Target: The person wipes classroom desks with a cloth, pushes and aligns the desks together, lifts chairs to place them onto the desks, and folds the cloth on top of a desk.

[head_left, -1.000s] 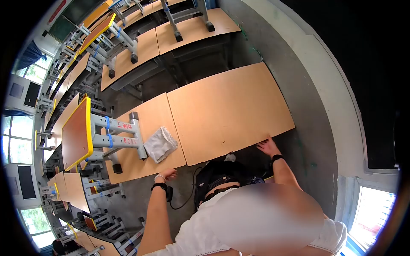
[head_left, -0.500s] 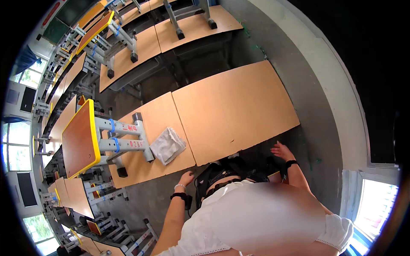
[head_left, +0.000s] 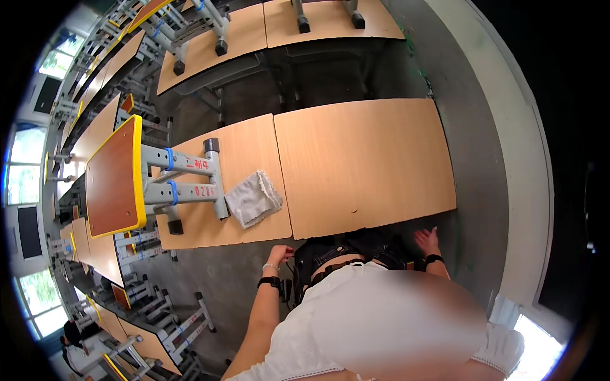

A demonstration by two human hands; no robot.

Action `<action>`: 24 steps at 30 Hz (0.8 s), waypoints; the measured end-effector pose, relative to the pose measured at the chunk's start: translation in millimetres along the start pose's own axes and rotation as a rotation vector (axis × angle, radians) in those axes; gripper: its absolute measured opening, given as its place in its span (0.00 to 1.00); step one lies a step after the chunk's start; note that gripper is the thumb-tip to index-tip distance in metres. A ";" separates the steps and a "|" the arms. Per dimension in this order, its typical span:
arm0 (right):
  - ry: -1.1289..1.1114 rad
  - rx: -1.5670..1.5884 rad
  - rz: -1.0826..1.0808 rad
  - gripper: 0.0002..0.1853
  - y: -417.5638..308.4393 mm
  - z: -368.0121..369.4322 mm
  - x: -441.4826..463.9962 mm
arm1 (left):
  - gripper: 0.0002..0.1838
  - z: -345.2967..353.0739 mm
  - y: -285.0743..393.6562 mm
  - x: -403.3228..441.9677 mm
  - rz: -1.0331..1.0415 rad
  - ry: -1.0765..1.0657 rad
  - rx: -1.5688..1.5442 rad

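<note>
My left hand (head_left: 278,255) hangs beside my left hip, just off the near edge of a wooden desk, its fingers loosely bent and holding nothing visible. On the other side, my right hand (head_left: 427,242) is held out below the near edge of the right-hand desk (head_left: 368,165), fingers apart and bare. A crumpled whitish cloth (head_left: 254,200) lies on the left desk (head_left: 248,143), close to the seam between the two desks. Beside the cloth, an upturned stool (head_left: 114,181) with a yellow-edged seat and grey metal legs rests on that desk. Neither hand touches the cloth.
Another desk row (head_left: 222,38) with upturned stools stands ahead. More desks and stools fill the left side, towards the windows (head_left: 27,155). A wall (head_left: 489,95) runs along the right. At lower left, someone in white (head_left: 86,355) is partly visible.
The view has shifted and turned, so the desks appear more level and the front row sits higher. My hands stay low at my sides; the cloth and stool keep their places.
</note>
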State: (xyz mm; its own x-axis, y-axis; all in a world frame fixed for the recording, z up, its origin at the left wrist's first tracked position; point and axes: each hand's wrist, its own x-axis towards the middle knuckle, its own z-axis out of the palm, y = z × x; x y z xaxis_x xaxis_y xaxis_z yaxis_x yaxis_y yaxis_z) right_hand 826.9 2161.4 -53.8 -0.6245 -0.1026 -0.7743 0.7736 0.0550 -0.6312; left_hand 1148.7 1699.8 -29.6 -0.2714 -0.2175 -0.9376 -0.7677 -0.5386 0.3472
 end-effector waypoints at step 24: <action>0.370 -1.035 -1.535 0.10 -50.0 12.2 102.0 | 0.27 72.5 27.2 41.0 -0.102 0.113 -1.147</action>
State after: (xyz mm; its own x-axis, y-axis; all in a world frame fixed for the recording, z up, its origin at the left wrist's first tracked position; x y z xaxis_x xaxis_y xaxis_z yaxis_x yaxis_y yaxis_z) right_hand 725.9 2136.1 -100.7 -0.7154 -0.4548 0.5304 -0.6751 0.6458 -0.3568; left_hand 1074.5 1735.3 -60.0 -0.1410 -0.1710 -0.9751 0.2111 -0.9675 0.1391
